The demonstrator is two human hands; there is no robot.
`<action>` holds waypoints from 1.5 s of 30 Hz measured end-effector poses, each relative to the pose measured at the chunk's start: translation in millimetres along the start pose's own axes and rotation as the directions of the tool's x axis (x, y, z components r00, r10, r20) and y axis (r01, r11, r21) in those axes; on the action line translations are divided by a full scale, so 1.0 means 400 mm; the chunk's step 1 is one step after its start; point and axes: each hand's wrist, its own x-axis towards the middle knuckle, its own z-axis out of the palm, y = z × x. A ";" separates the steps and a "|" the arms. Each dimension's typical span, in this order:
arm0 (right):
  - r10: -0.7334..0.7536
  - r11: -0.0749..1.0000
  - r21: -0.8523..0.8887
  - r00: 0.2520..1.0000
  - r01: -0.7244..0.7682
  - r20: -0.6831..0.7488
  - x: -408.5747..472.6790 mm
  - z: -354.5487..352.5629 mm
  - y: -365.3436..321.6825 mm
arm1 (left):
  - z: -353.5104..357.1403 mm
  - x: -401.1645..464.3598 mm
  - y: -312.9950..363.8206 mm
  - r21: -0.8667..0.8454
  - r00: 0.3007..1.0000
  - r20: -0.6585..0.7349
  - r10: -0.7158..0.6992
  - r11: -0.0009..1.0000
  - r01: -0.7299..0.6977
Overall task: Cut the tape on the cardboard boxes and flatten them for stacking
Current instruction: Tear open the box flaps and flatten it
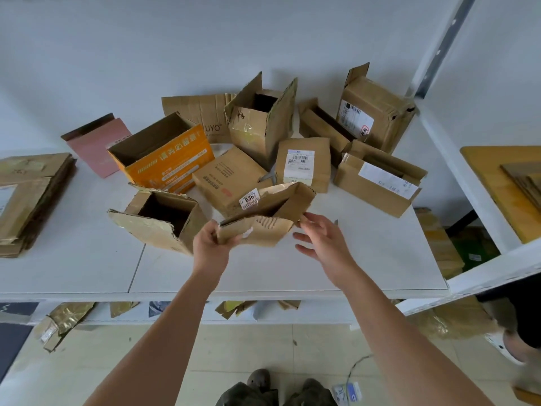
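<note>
Single head cam, wide-angle, worn at standing height, pitched forward and steeply down. Both forearms enter from the bottom edge; left hand [211, 244] and right hand [323, 240] sit near frame centre, close to the lens. The white table [292, 268] spans mid-frame, with its cardboard boxes [260, 124] beyond the hands and the wall behind at top. Bottom edge catches floor and the wearer's shoes [281, 385]. Strong barrel distortion: the shelf upright [439, 51] at right leans. No second view, so no overlap.
</note>
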 end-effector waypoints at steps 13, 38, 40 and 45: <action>0.056 0.983 -0.179 0.998 -0.048 0.040 -0.003 -0.018 -0.048 | -0.058 -0.041 0.139 -0.021 0.916 0.325 -0.235 0.967 0.255; 0.051 0.998 -0.041 0.997 -0.049 0.064 -0.019 -0.042 -0.004 | -0.034 -0.060 0.078 0.305 0.913 0.388 0.129 0.916 -0.259; 0.076 0.980 -0.185 0.997 -0.070 0.024 -0.019 -0.054 -0.001 | -0.034 -0.072 0.065 0.215 0.905 0.391 0.168 0.939 -0.267; 0.103 0.613 -0.787 0.995 -0.076 -0.016 -0.033 -0.071 0.023 | -0.014 -0.066 -0.004 0.281 0.951 0.280 0.134 0.935 -0.215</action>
